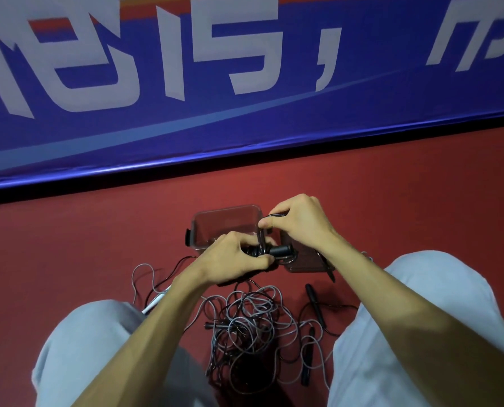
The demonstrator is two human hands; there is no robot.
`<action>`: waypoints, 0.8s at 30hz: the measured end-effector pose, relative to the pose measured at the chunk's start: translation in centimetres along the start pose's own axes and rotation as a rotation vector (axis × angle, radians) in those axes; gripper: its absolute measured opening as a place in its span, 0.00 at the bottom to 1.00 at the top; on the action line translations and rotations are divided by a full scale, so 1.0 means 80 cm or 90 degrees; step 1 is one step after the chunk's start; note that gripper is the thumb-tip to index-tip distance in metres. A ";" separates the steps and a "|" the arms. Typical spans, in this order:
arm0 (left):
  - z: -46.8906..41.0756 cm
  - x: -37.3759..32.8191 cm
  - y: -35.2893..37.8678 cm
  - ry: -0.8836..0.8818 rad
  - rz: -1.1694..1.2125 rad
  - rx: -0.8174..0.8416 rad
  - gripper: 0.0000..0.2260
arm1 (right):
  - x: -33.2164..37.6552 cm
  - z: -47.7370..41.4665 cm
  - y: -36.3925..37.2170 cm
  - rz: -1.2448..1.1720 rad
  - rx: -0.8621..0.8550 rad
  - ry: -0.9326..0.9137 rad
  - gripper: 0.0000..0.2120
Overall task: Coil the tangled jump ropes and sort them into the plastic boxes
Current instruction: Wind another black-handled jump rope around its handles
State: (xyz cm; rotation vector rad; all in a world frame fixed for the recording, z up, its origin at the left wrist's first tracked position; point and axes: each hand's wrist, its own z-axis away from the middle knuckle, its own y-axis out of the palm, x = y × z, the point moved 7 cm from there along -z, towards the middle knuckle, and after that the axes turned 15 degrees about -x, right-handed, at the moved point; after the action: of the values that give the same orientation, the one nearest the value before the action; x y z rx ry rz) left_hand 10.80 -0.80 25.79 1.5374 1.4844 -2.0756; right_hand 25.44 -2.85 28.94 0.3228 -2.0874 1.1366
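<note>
My left hand grips a coiled black jump rope by its bundled handles, just in front of a clear plastic box. My right hand pinches a black strand of the same rope and holds it looped over the handles. A second clear box lies on the floor under my right wrist, partly hidden. A tangle of grey and black jump ropes lies on the red floor between my knees, with black handles at its right side.
A blue banner with large white characters stands along the far side of the red floor. My knees in light grey trousers flank the rope pile. A white handle shows beside my left forearm.
</note>
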 end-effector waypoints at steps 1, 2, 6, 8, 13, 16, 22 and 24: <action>0.001 -0.003 -0.003 -0.009 0.057 0.009 0.06 | -0.004 -0.002 0.002 -0.010 0.015 0.016 0.11; 0.001 -0.007 -0.006 -0.015 0.110 0.010 0.05 | -0.005 -0.003 0.005 -0.018 0.037 0.024 0.10; 0.003 -0.015 -0.020 -0.056 0.221 -0.048 0.08 | -0.004 0.001 0.010 -0.041 0.119 0.014 0.14; 0.000 -0.009 -0.026 -0.088 0.257 -0.084 0.09 | -0.005 0.001 0.012 0.025 0.130 -0.038 0.13; -0.008 0.005 -0.032 -0.156 0.392 -0.151 0.13 | 0.003 0.009 0.018 0.130 0.197 -0.136 0.12; -0.008 -0.002 -0.030 -0.182 0.484 -0.147 0.13 | 0.015 0.012 0.017 0.127 0.213 -0.191 0.10; -0.010 0.017 -0.053 -0.258 0.547 -0.249 0.14 | -0.004 0.021 0.011 0.121 0.296 -0.098 0.13; -0.009 0.016 -0.056 -0.230 0.539 -0.289 0.12 | 0.005 0.020 0.009 0.133 0.264 -0.116 0.13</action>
State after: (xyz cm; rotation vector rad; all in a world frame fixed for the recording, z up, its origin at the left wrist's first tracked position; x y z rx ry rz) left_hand 7.85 2.49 27.53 1.2119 0.8553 -1.3092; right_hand 24.03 -3.71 28.18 0.4234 -2.0624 1.7272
